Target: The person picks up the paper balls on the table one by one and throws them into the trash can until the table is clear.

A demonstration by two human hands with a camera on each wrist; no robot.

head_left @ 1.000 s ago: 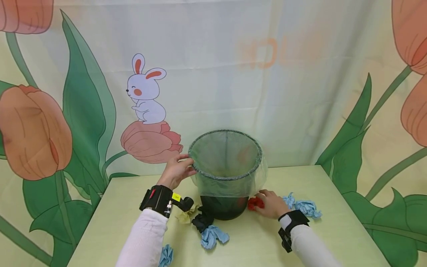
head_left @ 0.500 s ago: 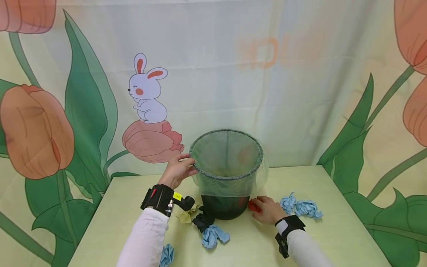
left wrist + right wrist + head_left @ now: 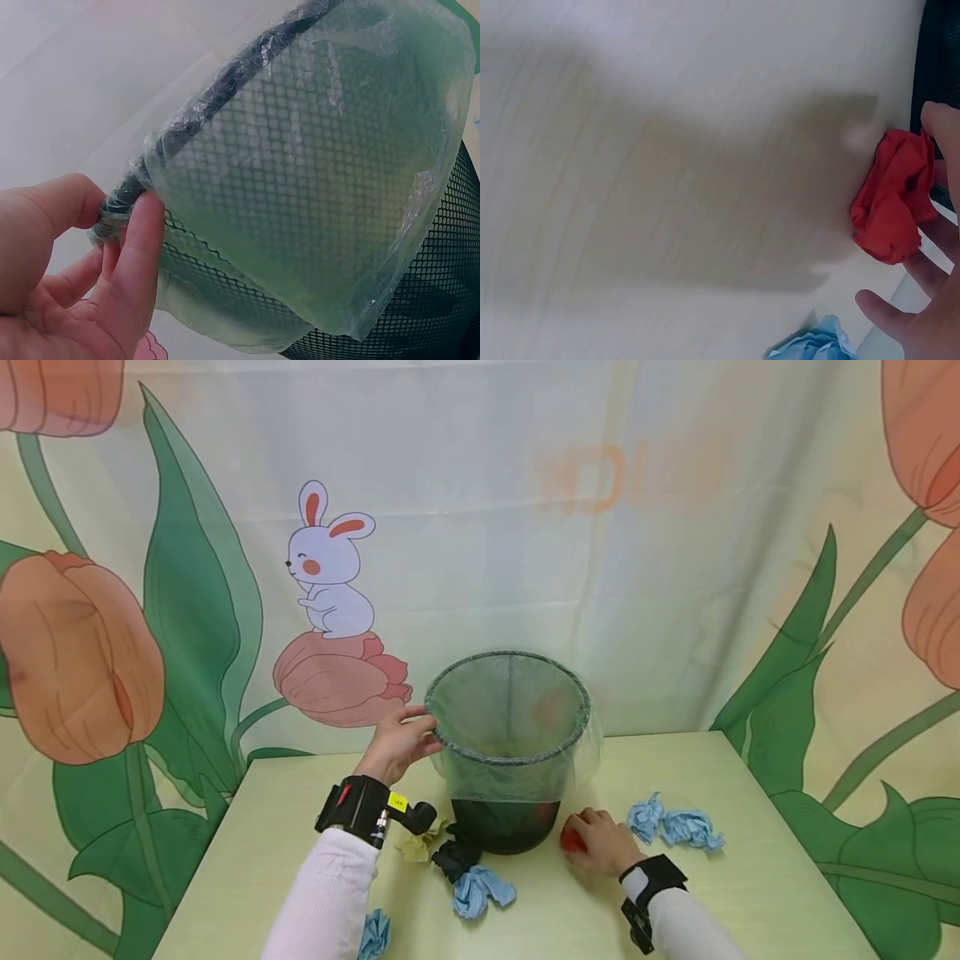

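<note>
A dark mesh wastebasket point(image 3: 507, 825), lined with a thin translucent green bag point(image 3: 300, 172), stands upright at the back middle of the table. My left hand point(image 3: 397, 745) pinches its rim on the left side, with the thumb and fingers on either side of the bag-covered edge in the left wrist view. To the right of the basket's base, my right hand point(image 3: 602, 842) grips a crumpled red paper ball point(image 3: 896, 196) low over the table. Most of that ball is covered by the fingers in the head view.
Two crumpled blue papers point(image 3: 692, 829) lie right of my right hand. Left of the basket are a crumpled yellow paper point(image 3: 415, 846), a black one point(image 3: 455, 858) and a blue one point(image 3: 480, 892). Another blue paper point(image 3: 373, 933) sits beside my left sleeve. A printed curtain point(image 3: 480, 527) hangs behind the table point(image 3: 757, 893).
My right hand has closed more around the red paper ball and drawn it slightly toward me, away from the basket's base. The left hand stays at the rim.
</note>
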